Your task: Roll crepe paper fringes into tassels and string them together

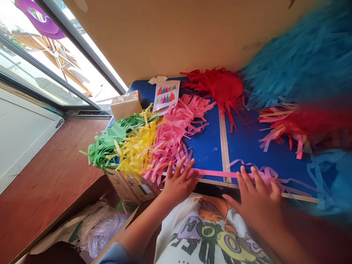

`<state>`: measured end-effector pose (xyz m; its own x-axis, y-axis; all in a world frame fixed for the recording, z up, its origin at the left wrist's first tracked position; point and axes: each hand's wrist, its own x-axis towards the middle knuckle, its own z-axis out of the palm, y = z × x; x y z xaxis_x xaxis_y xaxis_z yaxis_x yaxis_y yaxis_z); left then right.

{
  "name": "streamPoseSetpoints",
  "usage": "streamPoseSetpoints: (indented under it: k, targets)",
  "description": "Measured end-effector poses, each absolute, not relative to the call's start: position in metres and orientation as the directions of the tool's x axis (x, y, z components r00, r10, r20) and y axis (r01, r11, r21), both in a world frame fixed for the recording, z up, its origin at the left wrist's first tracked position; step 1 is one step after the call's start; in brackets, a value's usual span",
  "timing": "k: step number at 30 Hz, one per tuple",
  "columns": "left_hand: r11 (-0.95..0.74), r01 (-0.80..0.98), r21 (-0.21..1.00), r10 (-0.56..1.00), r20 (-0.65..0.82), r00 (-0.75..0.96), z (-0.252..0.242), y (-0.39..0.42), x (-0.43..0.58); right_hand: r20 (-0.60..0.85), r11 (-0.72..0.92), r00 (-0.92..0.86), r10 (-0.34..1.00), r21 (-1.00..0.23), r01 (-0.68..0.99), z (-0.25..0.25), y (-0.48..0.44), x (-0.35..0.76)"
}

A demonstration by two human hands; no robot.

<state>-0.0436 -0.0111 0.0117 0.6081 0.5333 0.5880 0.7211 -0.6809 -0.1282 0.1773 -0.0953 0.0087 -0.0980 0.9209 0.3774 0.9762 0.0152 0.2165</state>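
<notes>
A narrow pink tissue paper strip [217, 173] with lilac fringe [268, 171] toward its right end lies along the front edge of the blue folding table [203, 146]. My left hand [180, 179] rests over the strip's left end, fingers spread and stretched out. Farther right, my right hand [257, 194] lies on the lilac fringe, its fingers apart and the thumb held out. Part of the strip is hidden under both hands. Just beyond my left hand are bunches of pink tissue fringe [176, 123], yellow fringe [137, 146] and green fringe [112, 137].
Red fringe [217, 86] lies at the back, and a large blue bunch [299, 69] blurs at right near a mixed red-pink bunch [297, 123]. A printed tassel card [166, 94] and small box [126, 104] stand near the wall. Below left, an open carton holds pale shredded strands [100, 227].
</notes>
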Motion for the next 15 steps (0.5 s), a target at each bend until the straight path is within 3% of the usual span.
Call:
streamPoseSetpoints:
  k: [6,10,15]
  targets:
    - [-0.672,0.736,-0.082,0.546,0.616,0.568,0.016,-0.011,-0.039,0.328,-0.028,-0.055,0.943,0.242,0.97,0.014,-0.092,0.174]
    - [-0.696,0.718,-0.033,0.539,0.637,0.552,0.026,-0.023,-0.01,0.442,-0.015,-0.115,0.89,0.28,0.96,0.01,-0.091,0.171]
    - [-0.833,0.535,-0.141,0.467,0.337,0.817,0.019,-0.041,0.02,0.526,0.065,-0.225,0.82,0.304,0.95,0.0,-0.091,0.18]
